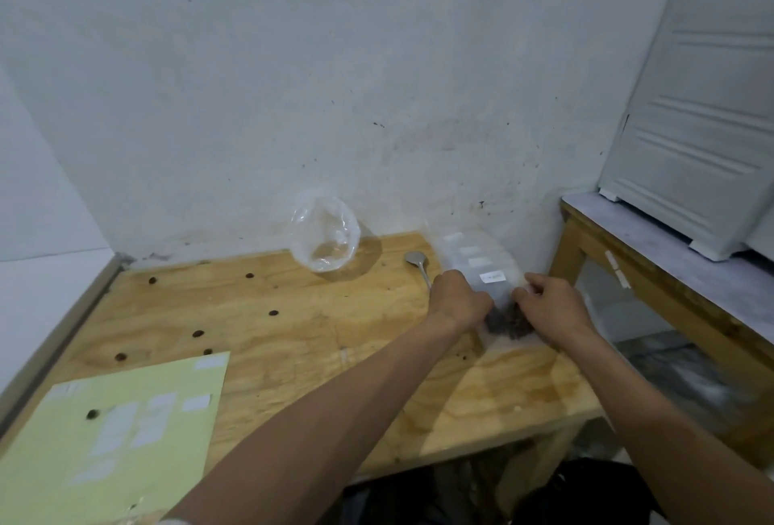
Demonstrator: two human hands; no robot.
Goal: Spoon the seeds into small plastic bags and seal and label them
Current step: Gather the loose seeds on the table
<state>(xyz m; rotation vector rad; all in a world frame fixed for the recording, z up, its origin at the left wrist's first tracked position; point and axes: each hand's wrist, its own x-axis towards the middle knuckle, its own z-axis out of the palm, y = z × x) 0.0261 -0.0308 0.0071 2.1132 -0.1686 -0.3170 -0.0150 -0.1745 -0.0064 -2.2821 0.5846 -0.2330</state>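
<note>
The spoon (416,263) handle is hidden behind the left hand (458,300). The seeds (509,321) are partly covered by both hands; single seeds cannot be resolved. The bag (498,294) outline is too blurred to trace. Label (492,276) text is unreadable. The sheet (113,441) is cut off at the bottom and left edges. The cabinet (703,106) is cut off at the right edge.

— What sits where on the plywood table (293,327)?
— A label sheet (125,432) at seven o'clock, an open bag (326,235) at twelve against the wall (335,85), a spoon (419,265) right of it.
— And the hands?
— At two o'clock, left hand (458,300) and right hand (553,307) flank a bag of seeds (509,321), labelled bags (477,260) behind.
</note>
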